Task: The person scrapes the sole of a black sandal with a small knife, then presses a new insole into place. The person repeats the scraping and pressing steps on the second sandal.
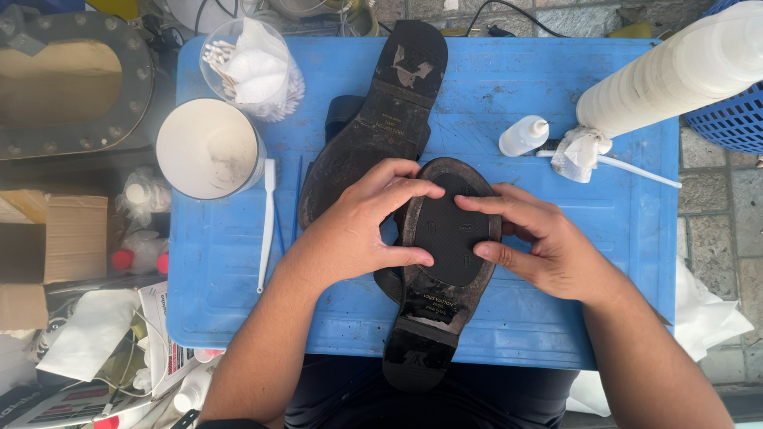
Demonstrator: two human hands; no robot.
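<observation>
Both hands press a black oval rubber half-sole [451, 230] onto an upturned dark leather shoe [433, 318] near the blue plastic worktop's [620, 222] near edge. The left hand [362, 230] flanks its left rim, the right hand [548, 246] its right, fingers spread flat, clamping nothing. The shoe's long axis runs near to far.

- Near shoe sole [433, 306]: I read it as dark leather, worn, faintly shiny, scuffed grey towards the heel.
- Sole patch [451, 230] under my left hand [358, 230] and right hand [540, 246]: black rubber, matt, smooth with a few moulded marks.
- Far shoe sole [373, 127]: same dark leather, dusty and rough; its heel shows pale peeled spots.
- Tray [628, 214]: blue plastic, scratched, smeared with whitish residue.
- Cup [208, 148]: white, matt, stained inside; paper or plastic, cannot tell.
- Squeeze bottle [523, 136]: white plastic, slight gloss.
- Jar [250, 67]: clear plastic, holding cotton swabs.
- Box [52, 238]: brown cardboard, matt.
- Basket [735, 115]: blue plastic mesh.
</observation>
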